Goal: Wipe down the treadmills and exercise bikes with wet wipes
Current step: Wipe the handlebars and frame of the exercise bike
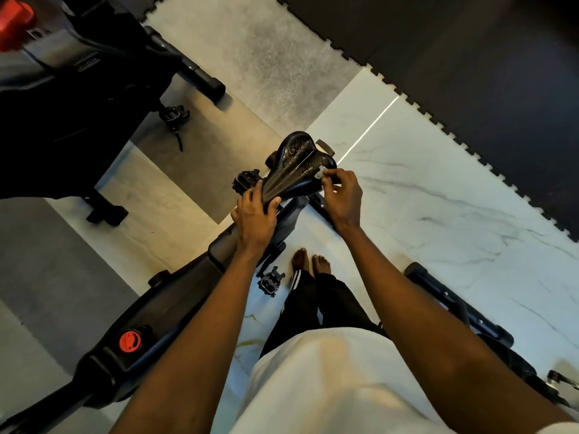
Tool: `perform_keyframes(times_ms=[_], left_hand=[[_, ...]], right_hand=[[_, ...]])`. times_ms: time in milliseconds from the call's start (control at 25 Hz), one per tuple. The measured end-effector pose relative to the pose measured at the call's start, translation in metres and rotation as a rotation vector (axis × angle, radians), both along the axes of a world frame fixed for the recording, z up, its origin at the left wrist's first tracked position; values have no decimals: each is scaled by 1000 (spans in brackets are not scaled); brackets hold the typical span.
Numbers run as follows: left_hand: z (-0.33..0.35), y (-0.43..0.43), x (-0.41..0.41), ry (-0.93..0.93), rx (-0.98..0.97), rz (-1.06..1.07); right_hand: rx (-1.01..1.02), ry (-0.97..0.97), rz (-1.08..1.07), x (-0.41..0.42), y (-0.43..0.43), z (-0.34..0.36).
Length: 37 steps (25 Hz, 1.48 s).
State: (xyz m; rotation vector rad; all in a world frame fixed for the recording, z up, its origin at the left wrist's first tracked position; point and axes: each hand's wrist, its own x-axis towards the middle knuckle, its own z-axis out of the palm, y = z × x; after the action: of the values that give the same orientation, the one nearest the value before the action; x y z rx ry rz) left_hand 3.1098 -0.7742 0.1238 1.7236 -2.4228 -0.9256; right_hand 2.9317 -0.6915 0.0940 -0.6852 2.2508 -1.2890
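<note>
A black exercise bike (175,296) runs from the lower left up to the centre. Its black saddle (297,164) shines with wet patches. My left hand (255,214) grips the saddle's narrow nose, fingers curled round it. My right hand (341,195) pinches a small white wet wipe (321,173) against the saddle's right rear edge. Most of the wipe is hidden under my fingers.
A second black bike (78,89) with a red part stands at the upper left, one pedal (174,115) sticking out. This bike's pedal (270,281) hangs by my bare feet (310,261). Its stabiliser bar (457,305) lies at the right. Dark interlocking mats (470,73) cover the upper right floor.
</note>
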Motion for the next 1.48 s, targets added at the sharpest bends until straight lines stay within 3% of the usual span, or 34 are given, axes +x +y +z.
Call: perform_keyframes(times_ms=[80, 160, 320, 520, 720, 920, 1120, 1480], left_hand=[[-5, 10, 2, 162, -43, 75], [-10, 15, 3, 190, -75, 101], [-8, 14, 0, 196, -62, 139], [-10, 20, -8, 154, -106, 180], [-11, 33, -29, 29, -172, 319], [-2, 43, -57, -72, -119, 502], [4, 46, -68, -97, -67, 562], [0, 41, -76, -206, -18, 522]], right_hand=[[41, 40, -2, -18, -7, 5], [41, 99, 84, -18, -14, 12], [61, 224, 528, -14, -20, 20], [135, 216, 388, -48, -28, 14], [42, 286, 931, -53, -44, 13], [135, 221, 833, -97, -50, 11], [-5, 265, 1188, -93, -39, 20], [146, -73, 630, -105, -44, 17]])
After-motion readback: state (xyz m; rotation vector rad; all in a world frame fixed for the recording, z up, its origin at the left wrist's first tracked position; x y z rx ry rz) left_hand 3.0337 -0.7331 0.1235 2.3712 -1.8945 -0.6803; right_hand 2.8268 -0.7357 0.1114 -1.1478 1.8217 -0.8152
